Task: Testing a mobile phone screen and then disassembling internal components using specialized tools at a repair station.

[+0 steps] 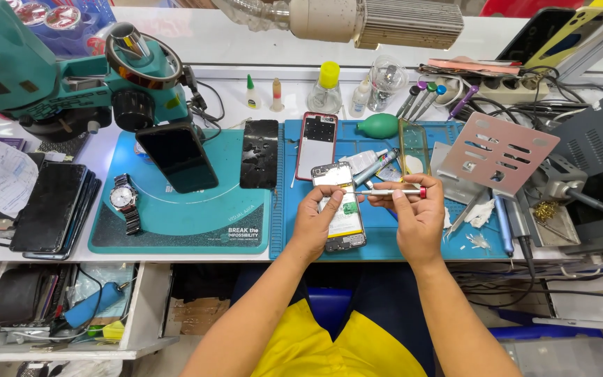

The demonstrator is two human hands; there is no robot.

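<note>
We are holding the open phone (pixel 340 209) on the blue mat (pixel 385 237) with our left hand (pixel 315 222), its grip curled around the edges. The phone looks thin and easy to break. Our right hand (pixel 413 216) is pinching a thin screwdriver (pixel 393 190), tip by the phone.

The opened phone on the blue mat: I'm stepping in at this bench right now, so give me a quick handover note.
Left hand grips the opened phone, back cover off, insides facing up, lying on the blue mat.
Right hand holds a thin screwdriver with a red end, lying level, tip at the phone's upper edge.
The removed back cover lies on the mat above the phone.
Done: back cover off.
Left: work inside the phone; I cannot tell which screws are out.
</note>
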